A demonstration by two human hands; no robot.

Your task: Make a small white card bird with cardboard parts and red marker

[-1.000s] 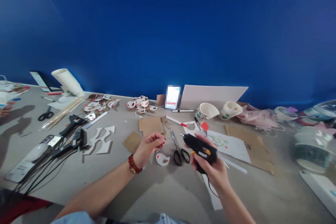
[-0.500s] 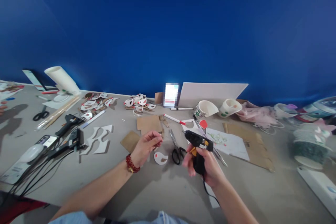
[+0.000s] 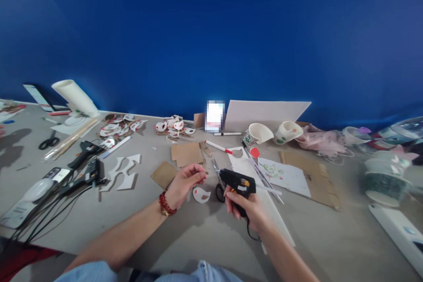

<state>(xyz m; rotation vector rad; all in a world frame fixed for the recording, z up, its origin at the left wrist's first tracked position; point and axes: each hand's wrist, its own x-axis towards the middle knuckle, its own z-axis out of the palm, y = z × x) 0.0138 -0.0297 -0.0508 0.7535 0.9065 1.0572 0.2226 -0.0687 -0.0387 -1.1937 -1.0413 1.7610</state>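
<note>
My right hand (image 3: 243, 207) is wrapped round the grip of a black hot glue gun (image 3: 237, 181), its nozzle pointing left toward my other hand. A clear glue stick shows behind the gun. My left hand (image 3: 187, 183) is closed in a pinch; a tiny brownish bit shows at the fingertips, too small to name. Just below those fingers a white paper bird (image 3: 201, 195) with a red spot and a brown patch lies on the table. Scissors (image 3: 220, 191) with black handles lie between my hands, partly hidden by the gun.
Brown cardboard pieces (image 3: 187, 154) lie beyond my left hand. Paper birds (image 3: 173, 126) are piled near the wall. Two more glue guns (image 3: 86, 177) with cables lie left. A bird drawing (image 3: 284, 176), a red marker (image 3: 218, 147) and paper cups (image 3: 259, 134) are to the right.
My right hand has moved left with the glue gun, bringing the nozzle nearer my left hand. My left hand keeps its pinch and has barely shifted.
</note>
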